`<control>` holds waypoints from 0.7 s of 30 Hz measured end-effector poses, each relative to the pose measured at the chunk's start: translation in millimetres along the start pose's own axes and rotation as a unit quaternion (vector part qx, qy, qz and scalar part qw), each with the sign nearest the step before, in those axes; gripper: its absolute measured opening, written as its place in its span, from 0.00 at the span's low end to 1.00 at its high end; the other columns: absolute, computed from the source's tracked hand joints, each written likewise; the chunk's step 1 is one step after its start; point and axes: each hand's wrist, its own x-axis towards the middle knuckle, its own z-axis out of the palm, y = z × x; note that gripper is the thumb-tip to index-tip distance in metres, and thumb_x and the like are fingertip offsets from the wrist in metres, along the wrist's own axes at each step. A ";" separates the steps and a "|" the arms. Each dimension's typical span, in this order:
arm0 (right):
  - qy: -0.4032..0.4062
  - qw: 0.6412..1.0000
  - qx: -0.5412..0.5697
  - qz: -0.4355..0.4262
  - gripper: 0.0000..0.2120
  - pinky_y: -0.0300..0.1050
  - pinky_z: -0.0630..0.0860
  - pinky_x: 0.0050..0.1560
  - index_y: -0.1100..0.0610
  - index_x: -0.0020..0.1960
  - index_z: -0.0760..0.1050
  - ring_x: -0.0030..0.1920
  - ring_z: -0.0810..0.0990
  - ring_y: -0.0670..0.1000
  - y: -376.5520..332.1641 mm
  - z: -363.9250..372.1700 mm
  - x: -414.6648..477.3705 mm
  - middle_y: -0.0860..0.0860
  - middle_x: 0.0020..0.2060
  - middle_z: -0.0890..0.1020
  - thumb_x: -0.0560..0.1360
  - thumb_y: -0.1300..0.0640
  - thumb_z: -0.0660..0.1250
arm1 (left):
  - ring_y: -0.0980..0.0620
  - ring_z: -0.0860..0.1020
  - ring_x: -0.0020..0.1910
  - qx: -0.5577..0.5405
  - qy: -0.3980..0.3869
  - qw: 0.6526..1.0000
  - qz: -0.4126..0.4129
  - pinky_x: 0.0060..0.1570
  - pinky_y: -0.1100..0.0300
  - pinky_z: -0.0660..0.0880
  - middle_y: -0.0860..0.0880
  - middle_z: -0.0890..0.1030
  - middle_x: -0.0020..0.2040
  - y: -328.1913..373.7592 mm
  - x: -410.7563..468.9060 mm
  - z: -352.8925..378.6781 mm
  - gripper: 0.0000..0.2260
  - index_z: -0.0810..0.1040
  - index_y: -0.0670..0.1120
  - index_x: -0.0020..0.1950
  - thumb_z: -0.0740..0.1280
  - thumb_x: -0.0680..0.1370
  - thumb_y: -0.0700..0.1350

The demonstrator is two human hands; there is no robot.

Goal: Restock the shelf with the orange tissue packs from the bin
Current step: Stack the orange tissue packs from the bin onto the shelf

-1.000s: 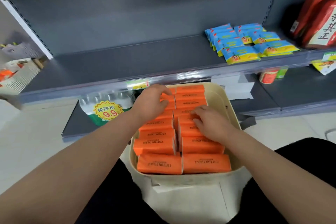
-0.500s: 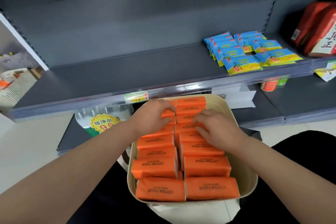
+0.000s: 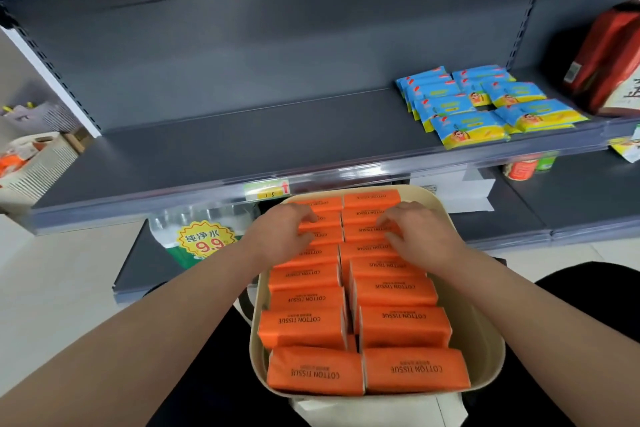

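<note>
Head view: the orange tissue packs [image 3: 401, 326] stand in two rows inside the beige bin [image 3: 485, 340], just below the grey shelf [image 3: 242, 146]. The left hand [image 3: 282, 236] and the right hand [image 3: 420, 239] each grip far packs with curled fingers.

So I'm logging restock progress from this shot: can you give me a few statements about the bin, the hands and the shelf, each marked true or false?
1. The orange tissue packs lie in two columns inside the cream plastic bin. True.
2. The left hand and right hand are both on packs near the bin's far end. True.
3. Some orange packs sit on the grey metal shelf above the bin. False: it carries none; blue-and-yellow packets lie at its right end.
4. One hand holds a pack lifted clear of the bin. False: both hands are low on the packs in the bin, and none is raised.
</note>
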 end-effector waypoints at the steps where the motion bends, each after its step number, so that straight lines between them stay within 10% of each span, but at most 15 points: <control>1: -0.002 1.000 -0.003 0.002 0.13 0.47 0.73 0.60 0.47 0.61 0.75 0.57 0.76 0.48 -0.4 0.8 2.7 0.46 0.58 0.79 0.77 0.52 0.63 | 0.52 0.75 0.60 0.004 0.002 1.000 -0.004 0.59 0.57 0.73 0.51 0.77 0.62 -1.3 3.0 0.8 0.15 0.75 0.48 0.64 0.66 0.78 0.46; 21: -0.056 0.991 -0.119 0.012 0.17 0.48 0.69 0.58 0.45 0.61 0.77 0.59 0.70 0.51 14.4 2.4 105.5 0.48 0.54 0.74 0.73 0.43 0.67 | 0.50 0.77 0.55 0.102 0.025 0.994 -0.035 0.51 0.54 0.76 0.53 0.81 0.54 -29.2 93.9 10.7 0.10 0.80 0.54 0.57 0.64 0.77 0.53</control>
